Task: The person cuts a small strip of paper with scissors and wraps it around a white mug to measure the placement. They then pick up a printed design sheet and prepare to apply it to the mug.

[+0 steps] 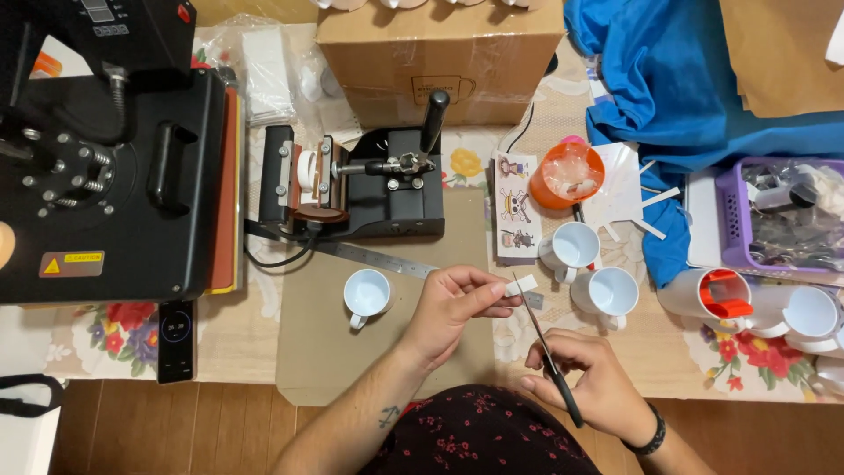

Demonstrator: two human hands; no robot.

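My left hand point(455, 303) pinches a small white strip of paper point(521, 284) between thumb and fingers, held above the brown mat. My right hand point(591, 376) grips black-handled scissors point(547, 350), whose blades point up toward the strip and reach just below it. A white mug point(367, 295) stands on the mat to the left of my left hand. Two more white mugs point(571, 246) point(608, 295) stand just right of the strip.
A black mug press point(360, 180) with lever and a metal ruler point(378, 258) lie behind the mat. A large black heat press point(105, 158) fills the left. Sticker sheet point(515, 207), orange bowl point(567, 174), cardboard box point(440, 53), blue cloth point(694, 79), purple basket point(778, 215), phone point(176, 339).
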